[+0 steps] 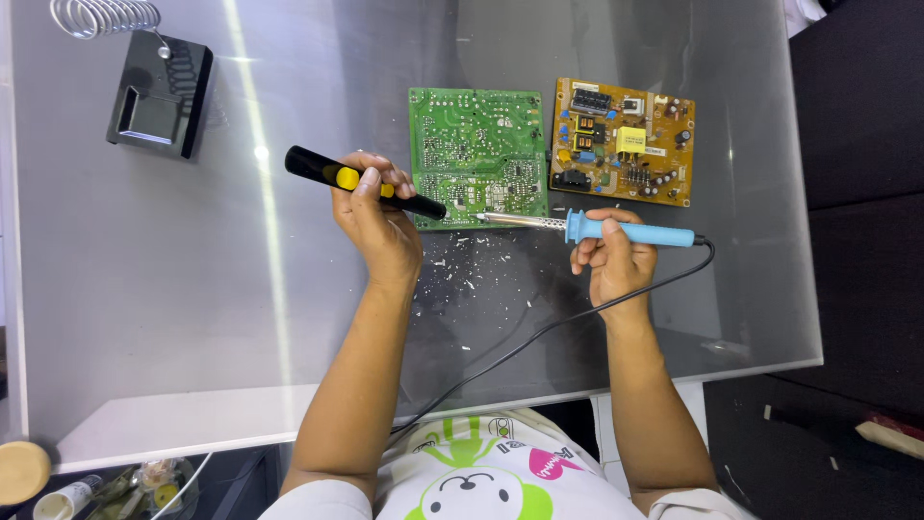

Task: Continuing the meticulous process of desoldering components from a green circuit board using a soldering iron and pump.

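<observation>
Green circuit board (478,156) lies solder side up on the glass counter (173,318), toward the far edge, roughly centre. Both tools meet at its near edge.

Right hand (616,260) is clenched round the blue handle of a soldering iron (597,228); metal tip points left and sits at the board's near edge, around the lower middle. Black cord (539,332) runs from the handle's right end back across the counter toward the person.

Left hand (377,217) grips a black-and-yellow desoldering pump (361,180), thumb on the yellow part, nozzle angled down-right onto the board's lower left area, close to the iron tip. Can't tell if the two tips touch.

Small white flecks of debris (462,265) are scattered on the counter just in front of the board, between the hands.

Second board, brown circuit board (623,142), component side up, lies just beside the green one on its right, nearly touching.

Far left corner: black soldering iron stand (159,94) with a coiled wire holder, well apart from everything.
</observation>
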